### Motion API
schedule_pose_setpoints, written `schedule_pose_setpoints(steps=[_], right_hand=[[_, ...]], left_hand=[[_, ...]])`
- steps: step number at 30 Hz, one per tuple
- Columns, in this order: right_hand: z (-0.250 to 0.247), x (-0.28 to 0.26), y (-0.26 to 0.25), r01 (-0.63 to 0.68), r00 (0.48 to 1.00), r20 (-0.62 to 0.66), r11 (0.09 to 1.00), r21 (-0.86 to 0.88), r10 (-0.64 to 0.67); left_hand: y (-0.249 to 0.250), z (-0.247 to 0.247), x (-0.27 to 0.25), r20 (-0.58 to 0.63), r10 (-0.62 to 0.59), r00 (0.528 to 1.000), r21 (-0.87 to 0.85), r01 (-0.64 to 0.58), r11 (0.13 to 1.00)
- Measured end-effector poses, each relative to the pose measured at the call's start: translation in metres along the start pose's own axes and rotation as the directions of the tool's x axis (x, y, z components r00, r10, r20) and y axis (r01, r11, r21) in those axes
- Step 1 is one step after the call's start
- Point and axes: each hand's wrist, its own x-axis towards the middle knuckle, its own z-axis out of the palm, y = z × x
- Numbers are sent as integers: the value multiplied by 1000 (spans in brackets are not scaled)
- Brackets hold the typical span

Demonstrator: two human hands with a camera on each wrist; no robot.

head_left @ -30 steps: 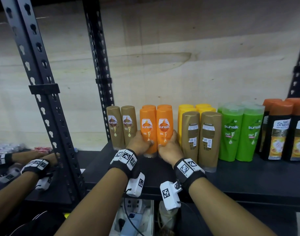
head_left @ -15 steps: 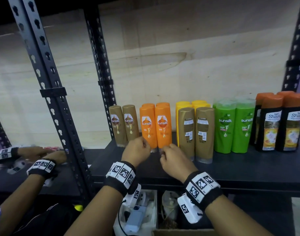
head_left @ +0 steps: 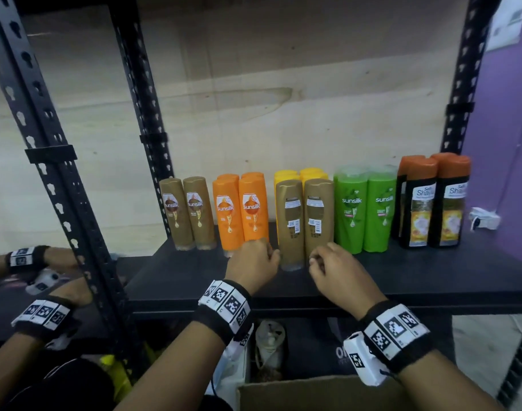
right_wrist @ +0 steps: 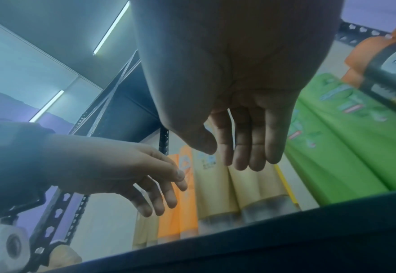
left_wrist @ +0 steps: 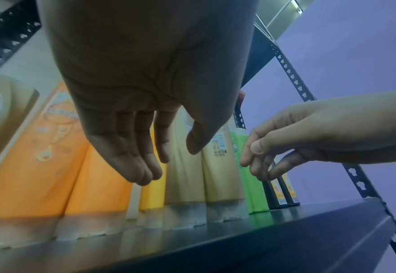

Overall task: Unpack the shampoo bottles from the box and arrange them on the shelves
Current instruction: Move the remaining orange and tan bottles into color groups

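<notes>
Shampoo bottles stand in a row on the dark shelf (head_left: 402,274): two brown ones (head_left: 188,212) at the left, orange ones (head_left: 242,212), two brown ones with back labels showing (head_left: 302,223), yellow ones (head_left: 301,173) behind those, green ones (head_left: 363,209), and dark ones with orange caps (head_left: 431,203). My left hand (head_left: 253,259) (left_wrist: 164,160) hovers at the base of the orange bottles and the left back-label bottle, fingers relaxed, holding nothing. My right hand (head_left: 333,268) (right_wrist: 224,157) hovers just in front of the right back-label bottle, also empty. The cardboard box (head_left: 313,393) sits below.
Black perforated uprights (head_left: 61,173) frame the shelf on both sides. Another person's hands (head_left: 46,262) with wristbands work on the neighbouring shelf at the left. Under the shelf lie cables and small items (head_left: 268,342). A purple wall (head_left: 505,143) is at the right.
Both hands have let go of the two front orange bottles, drawn back and shifted right toward the brown back-label pair. The view has pulled back, showing the box.
</notes>
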Motion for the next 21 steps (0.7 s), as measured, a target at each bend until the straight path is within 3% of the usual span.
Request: schedule_pose_setpoints(steps=[4, 10, 17, 21], right_hand=[[-15, -1, 19, -29, 999, -35, 999, 14, 30], [-10, -1, 35, -93, 983, -134, 974, 207, 122], [13, 11, 40, -232, 965, -11, 875, 425, 261], [24, 21, 38, -234, 965, -4, 864, 446, 263]], left_hand=[[14, 12, 9, 14, -1, 1000, -90, 2, 996], [25, 20, 24, 47, -20, 999, -274, 32, 961], [26, 32, 31, 122, -56, 991, -469, 108, 877], [28, 41, 29, 38, -90, 995, -545, 96, 833]])
